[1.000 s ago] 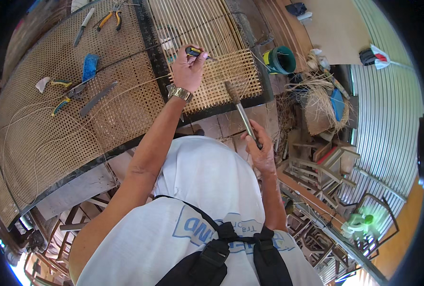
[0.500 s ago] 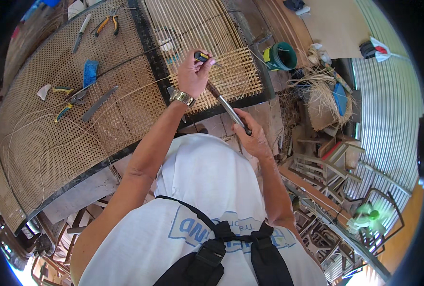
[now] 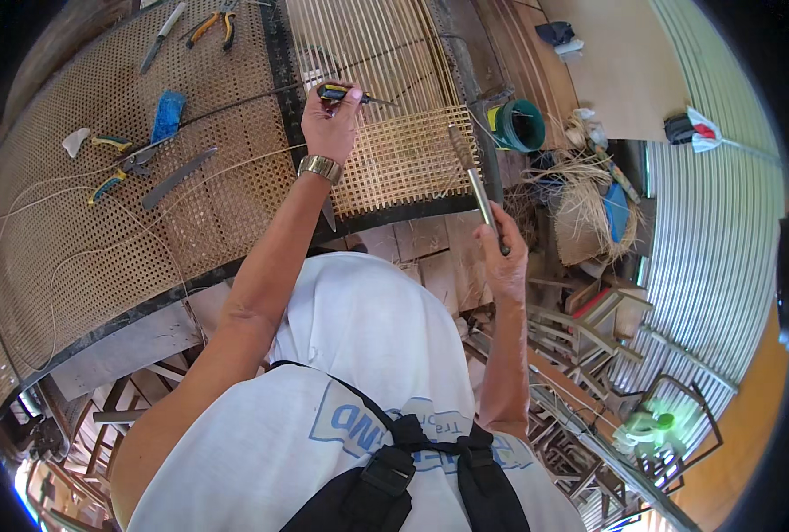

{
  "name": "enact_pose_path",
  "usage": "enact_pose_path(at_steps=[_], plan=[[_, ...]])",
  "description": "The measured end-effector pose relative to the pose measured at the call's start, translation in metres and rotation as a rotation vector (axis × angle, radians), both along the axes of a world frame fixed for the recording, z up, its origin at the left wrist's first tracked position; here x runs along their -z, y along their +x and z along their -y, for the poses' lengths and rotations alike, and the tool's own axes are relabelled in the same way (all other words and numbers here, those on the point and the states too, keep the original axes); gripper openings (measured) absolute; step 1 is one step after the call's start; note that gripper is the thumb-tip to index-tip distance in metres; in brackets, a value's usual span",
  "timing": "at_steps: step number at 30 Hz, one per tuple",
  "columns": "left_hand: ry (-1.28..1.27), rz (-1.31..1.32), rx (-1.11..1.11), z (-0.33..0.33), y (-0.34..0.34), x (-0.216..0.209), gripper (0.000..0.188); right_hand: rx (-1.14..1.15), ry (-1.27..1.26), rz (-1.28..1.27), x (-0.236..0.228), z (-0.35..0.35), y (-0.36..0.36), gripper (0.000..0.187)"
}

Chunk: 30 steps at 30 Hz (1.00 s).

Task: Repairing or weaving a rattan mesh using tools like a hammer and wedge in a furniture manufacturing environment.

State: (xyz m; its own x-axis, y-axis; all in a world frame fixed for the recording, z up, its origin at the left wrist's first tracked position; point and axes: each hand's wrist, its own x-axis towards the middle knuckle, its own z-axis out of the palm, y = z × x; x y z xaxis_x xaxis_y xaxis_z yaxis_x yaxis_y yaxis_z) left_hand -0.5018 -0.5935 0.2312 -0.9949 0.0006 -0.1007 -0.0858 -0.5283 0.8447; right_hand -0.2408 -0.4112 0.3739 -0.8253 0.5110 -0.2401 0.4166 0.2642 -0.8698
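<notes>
At cane (image 3: pixel 403 164), two hands (image 3: pixel 330 133) (image 3: pixel 507 257), two held tools (image 3: pixel 332 92) (image 3: pixel 478 191)

A: Qty chk, pls: hands (image 3: pixel 329 133)?
B: 2, w/ 2 held tools (image 3: pixel 480 197), 1 ea.
A: Thx. Pliers (image 3: pixel 137 161) etc.?
B: 2 pr. pliers, 1 white-hdl. knife (image 3: pixel 162 38). Misc.: 1 watch (image 3: pixel 321 168), 1 bucket (image 3: pixel 501 131), 1 fan (image 3: pixel 651 428).

A cane-weaving workshop is recognised here — a broad woven panel (image 3: pixel 243 71) is strewn with pliers (image 3: pixel 204 28) and a dark blade (image 3: pixel 181 179), a partly woven lattice (image 3: pixel 412 155) is seen beside it, and loose strips (image 3: pixel 580 208) are heaped near wooden frames (image 3: pixel 598 319).
</notes>
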Motion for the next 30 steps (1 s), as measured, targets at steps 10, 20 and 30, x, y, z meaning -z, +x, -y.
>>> enact_pose_path(at_steps=[10,20,30], plan=[[0.095,0.139,0.073,0.003,0.010,0.005,0.028,0.073,-0.005,-0.037,-0.010,-0.005,-0.002,0.042],[-0.078,0.003,0.179,-0.002,-0.010,0.005,0.026,0.293,-0.214,-0.111,-0.008,0.005,0.016,0.042],[-0.312,-0.054,0.260,0.002,0.018,-0.028,0.023,0.180,-0.260,-0.083,0.000,-0.013,0.008,0.043]])
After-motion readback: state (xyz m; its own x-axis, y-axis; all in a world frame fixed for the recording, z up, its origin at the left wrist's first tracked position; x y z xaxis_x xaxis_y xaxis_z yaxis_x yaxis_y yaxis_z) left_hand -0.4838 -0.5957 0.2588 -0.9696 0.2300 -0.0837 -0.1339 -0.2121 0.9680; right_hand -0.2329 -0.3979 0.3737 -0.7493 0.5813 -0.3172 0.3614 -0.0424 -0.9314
